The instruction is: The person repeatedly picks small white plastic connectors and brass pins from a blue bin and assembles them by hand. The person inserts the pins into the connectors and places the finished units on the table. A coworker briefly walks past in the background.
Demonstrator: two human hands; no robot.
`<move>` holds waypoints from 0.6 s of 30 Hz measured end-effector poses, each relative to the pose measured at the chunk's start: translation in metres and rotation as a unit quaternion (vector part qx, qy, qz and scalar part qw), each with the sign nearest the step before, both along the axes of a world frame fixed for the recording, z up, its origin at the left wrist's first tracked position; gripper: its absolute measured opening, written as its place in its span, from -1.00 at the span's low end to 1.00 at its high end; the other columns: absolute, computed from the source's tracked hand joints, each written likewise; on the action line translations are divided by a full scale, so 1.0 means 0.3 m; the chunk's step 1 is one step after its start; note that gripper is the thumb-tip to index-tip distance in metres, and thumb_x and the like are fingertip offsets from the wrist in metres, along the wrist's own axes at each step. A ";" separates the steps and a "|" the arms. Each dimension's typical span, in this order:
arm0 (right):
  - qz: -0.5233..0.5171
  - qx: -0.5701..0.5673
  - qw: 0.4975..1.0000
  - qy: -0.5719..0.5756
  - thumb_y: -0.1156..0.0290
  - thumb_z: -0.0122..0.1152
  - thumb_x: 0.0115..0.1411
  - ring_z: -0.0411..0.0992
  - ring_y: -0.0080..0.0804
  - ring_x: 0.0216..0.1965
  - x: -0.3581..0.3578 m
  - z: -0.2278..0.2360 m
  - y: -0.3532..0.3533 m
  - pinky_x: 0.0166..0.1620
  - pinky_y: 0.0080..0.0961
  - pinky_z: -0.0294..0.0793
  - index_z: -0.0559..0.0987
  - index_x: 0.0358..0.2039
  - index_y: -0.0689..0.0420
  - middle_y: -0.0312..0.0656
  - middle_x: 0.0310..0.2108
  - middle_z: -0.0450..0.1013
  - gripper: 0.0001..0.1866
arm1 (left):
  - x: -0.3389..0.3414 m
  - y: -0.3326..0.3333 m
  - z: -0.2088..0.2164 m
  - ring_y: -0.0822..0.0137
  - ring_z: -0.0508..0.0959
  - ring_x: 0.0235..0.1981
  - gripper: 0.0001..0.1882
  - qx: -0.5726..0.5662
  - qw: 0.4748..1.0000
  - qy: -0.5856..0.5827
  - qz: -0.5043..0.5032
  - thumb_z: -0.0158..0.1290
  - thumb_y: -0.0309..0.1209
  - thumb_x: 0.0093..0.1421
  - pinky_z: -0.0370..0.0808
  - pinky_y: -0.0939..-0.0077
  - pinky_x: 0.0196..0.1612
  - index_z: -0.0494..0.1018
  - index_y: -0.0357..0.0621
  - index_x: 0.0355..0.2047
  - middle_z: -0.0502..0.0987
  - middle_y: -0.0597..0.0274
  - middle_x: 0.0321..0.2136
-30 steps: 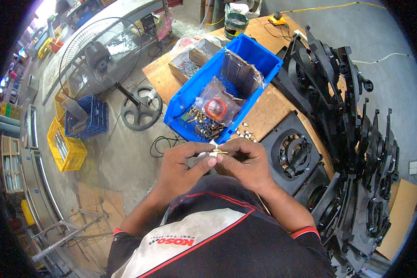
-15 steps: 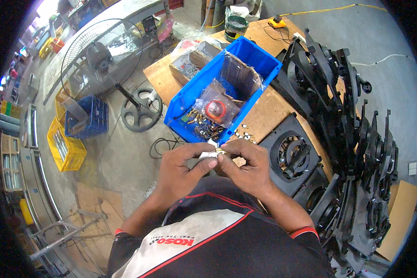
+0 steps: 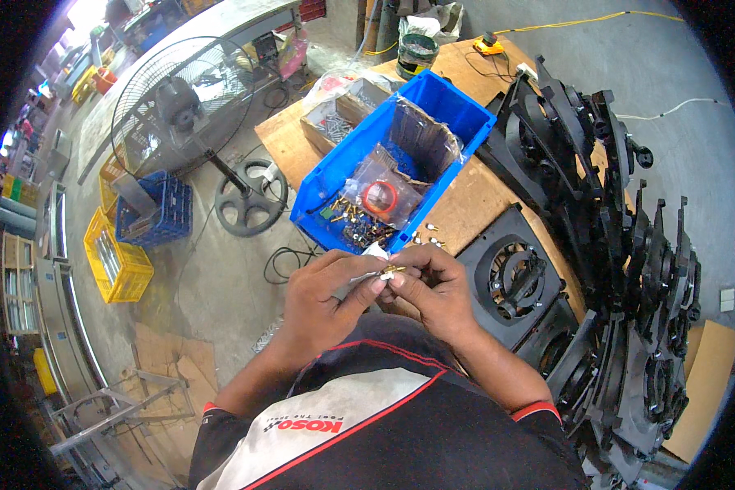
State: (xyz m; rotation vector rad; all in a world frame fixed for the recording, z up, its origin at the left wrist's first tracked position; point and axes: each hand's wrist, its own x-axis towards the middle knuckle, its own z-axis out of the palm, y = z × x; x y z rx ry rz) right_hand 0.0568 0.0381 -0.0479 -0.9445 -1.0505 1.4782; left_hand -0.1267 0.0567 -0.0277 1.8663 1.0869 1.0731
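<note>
Close in front of my chest, both hands meet around a small brass fitting [image 3: 394, 269] with a white part on it. My right hand [image 3: 438, 296] pinches the fitting between thumb and fingers. My left hand [image 3: 322, 296] is closed on a thin white piece [image 3: 375, 251] that looks like tape, its thumb tip close to the fitting. Fingers hide much of both. Beyond them is a blue bin [image 3: 318, 227] holding loose brass and dark small parts and a clear bag [image 3: 400, 200] with a red ring. Several white-and-brass fittings [image 3: 434, 241] lie on the table beside the bin.
A wooden table [image 3: 457, 214] carries the bin, a box of screws [image 3: 332, 126] and a dark tub [image 3: 417, 53]. Black fan shrouds [image 3: 621, 269] are stacked at the right; one [image 3: 510, 273] lies flat nearby. A standing fan [image 3: 180, 106] and a yellow crate [image 3: 122, 269] stand left.
My fingers have shifted around the fitting, so its brass end now shows more between the fingertips. The white piece sits a little higher and shows more above my left hand.
</note>
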 end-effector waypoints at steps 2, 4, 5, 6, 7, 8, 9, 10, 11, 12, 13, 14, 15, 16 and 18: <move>-0.008 0.015 0.999 -0.039 0.42 0.30 0.22 0.47 -0.62 -0.40 0.001 0.005 -0.002 -0.33 -0.61 0.47 0.56 -0.15 0.20 -0.26 -0.39 0.53 -0.78 | 0.000 0.003 -0.021 0.16 0.63 -0.37 -0.80 0.011 1.000 -0.027 -0.004 0.22 -0.47 0.13 0.53 0.39 -0.28 0.60 -0.19 -0.21 0.61 0.07 -0.38; -0.022 0.033 0.992 -0.120 0.42 0.31 0.21 0.51 -0.58 -0.39 0.004 0.009 -0.007 -0.34 -0.57 0.50 0.57 -0.15 0.22 -0.23 -0.40 0.55 -0.77 | 0.001 -0.002 -0.022 0.19 0.63 -0.33 -0.80 -0.004 0.999 -0.034 0.007 0.22 -0.47 0.12 0.52 0.41 -0.25 0.60 -0.20 -0.21 0.62 0.08 -0.37; -0.033 0.075 0.981 -0.174 0.42 0.31 0.20 0.52 -0.55 -0.40 0.002 0.019 -0.006 -0.35 -0.56 0.51 0.58 -0.16 0.22 -0.20 -0.40 0.56 -0.78 | 0.001 -0.004 -0.022 0.21 0.63 -0.32 -0.80 -0.012 0.999 -0.038 0.012 0.23 -0.47 0.12 0.52 0.42 -0.23 0.61 -0.20 -0.22 0.62 0.08 -0.37; -0.043 0.116 0.966 -0.227 0.43 0.32 0.19 0.54 -0.51 -0.41 -0.003 0.034 -0.003 -0.36 -0.55 0.52 0.59 -0.17 0.22 -0.16 -0.41 0.57 -0.78 | -0.001 -0.005 -0.027 0.23 0.63 -0.30 -0.80 -0.022 0.998 -0.050 0.011 0.23 -0.47 0.12 0.51 0.43 -0.21 0.61 -0.20 -0.22 0.62 0.09 -0.36; -0.053 0.156 0.946 -0.278 0.44 0.32 0.18 0.55 -0.48 -0.42 -0.006 0.047 -0.001 -0.37 -0.54 0.52 0.60 -0.18 0.23 -0.13 -0.41 0.58 -0.79 | -0.006 -0.004 -0.036 0.25 0.62 -0.29 -0.80 -0.032 0.997 -0.063 0.010 0.23 -0.48 0.12 0.50 0.43 -0.20 0.61 -0.21 -0.22 0.62 0.09 -0.35; -0.056 0.176 0.938 -0.294 0.44 0.33 0.17 0.57 -0.44 -0.43 -0.006 0.059 0.000 -0.38 -0.53 0.53 0.61 -0.19 0.23 -0.10 -0.40 0.58 -0.79 | -0.010 -0.004 -0.041 0.27 0.62 -0.28 -0.80 -0.042 0.996 -0.075 0.009 0.23 -0.48 0.12 0.50 0.44 -0.18 0.61 -0.21 -0.21 0.63 0.10 -0.34; -0.060 0.197 0.928 -0.312 0.45 0.33 0.15 0.58 -0.41 -0.43 -0.005 0.069 0.000 -0.40 -0.52 0.53 0.61 -0.20 0.23 -0.07 -0.38 0.58 -0.79 | -0.014 -0.004 -0.040 0.28 0.62 -0.27 -0.80 -0.051 0.996 -0.079 0.005 0.23 -0.47 0.13 0.49 0.45 -0.17 0.61 -0.21 -0.21 0.63 0.11 -0.33; -0.063 0.217 0.917 -0.329 0.45 0.34 0.14 0.59 -0.37 -0.44 -0.004 0.072 0.000 -0.41 -0.51 0.54 0.62 -0.21 0.23 -0.05 -0.37 0.59 -0.79 | -0.017 -0.004 -0.036 0.30 0.61 -0.27 -0.80 -0.060 0.995 -0.083 0.002 0.23 -0.47 0.13 0.49 0.46 -0.16 0.61 -0.21 -0.21 0.63 0.12 -0.32; -0.064 0.211 0.921 -0.322 0.45 0.34 0.14 0.59 -0.35 -0.44 -0.006 0.068 -0.001 -0.40 -0.50 0.54 0.62 -0.21 0.22 -0.04 -0.36 0.59 -0.79 | -0.019 -0.004 -0.034 0.31 0.61 -0.26 -0.80 -0.069 0.994 -0.087 -0.001 0.23 -0.47 0.13 0.48 0.47 -0.15 0.61 -0.22 -0.21 0.63 0.12 -0.31; -0.064 0.207 0.924 -0.316 0.46 0.34 0.13 0.60 -0.32 -0.43 -0.008 0.065 0.001 -0.40 -0.50 0.54 0.62 -0.21 0.21 -0.04 -0.36 0.59 -0.79 | -0.020 -0.004 -0.034 0.31 0.61 -0.26 -0.80 -0.077 0.993 -0.091 -0.001 0.24 -0.46 0.13 0.48 0.47 -0.15 0.61 -0.21 -0.21 0.63 0.12 -0.31; -0.065 0.203 0.927 -0.309 0.46 0.35 0.13 0.60 -0.30 -0.43 -0.009 0.061 0.002 -0.40 -0.50 0.54 0.62 -0.21 0.21 -0.04 -0.35 0.59 -0.79 | -0.021 -0.005 -0.033 0.31 0.61 -0.25 -0.80 -0.085 0.992 -0.096 0.000 0.24 -0.45 0.14 0.48 0.47 -0.15 0.61 -0.21 -0.22 0.63 0.13 -0.30; -0.055 0.214 0.925 -0.309 0.46 0.35 0.13 0.60 -0.30 -0.42 -0.004 0.057 0.005 -0.40 -0.49 0.55 0.62 -0.21 0.20 -0.04 -0.34 0.59 -0.79 | -0.022 -0.006 -0.033 0.31 0.61 -0.25 -0.80 -0.092 0.991 -0.100 0.001 0.24 -0.44 0.14 0.48 0.48 -0.15 0.61 -0.21 -0.22 0.63 0.13 -0.30; -0.044 0.225 0.923 -0.310 0.46 0.35 0.13 0.61 -0.29 -0.42 0.006 0.052 0.010 -0.39 -0.49 0.55 0.62 -0.20 0.20 -0.04 -0.34 0.59 -0.78 | -0.026 -0.005 -0.032 0.31 0.61 -0.25 -0.80 -0.089 0.991 -0.097 -0.004 0.24 -0.44 0.14 0.48 0.48 -0.15 0.61 -0.21 -0.22 0.63 0.13 -0.30; -0.033 0.236 0.920 -0.310 0.46 0.35 0.13 0.61 -0.29 -0.41 0.013 0.050 0.014 -0.39 -0.49 0.55 0.62 -0.20 0.20 -0.04 -0.34 0.60 -0.78 | -0.030 -0.003 -0.029 0.32 0.61 -0.25 -0.81 -0.085 0.992 -0.095 -0.009 0.24 -0.43 0.14 0.48 0.48 -0.15 0.61 -0.21 -0.23 0.63 0.13 -0.30; -0.028 0.270 0.902 -0.337 0.47 0.35 0.12 0.61 -0.29 -0.40 0.018 0.055 0.016 -0.38 -0.49 0.55 0.61 -0.19 0.20 -0.05 -0.33 0.60 -0.76 | -0.033 -0.002 -0.029 0.33 0.61 -0.26 -0.81 -0.095 0.991 -0.098 -0.010 0.24 -0.41 0.15 0.48 0.48 -0.16 0.61 -0.22 -0.24 0.63 0.14 -0.31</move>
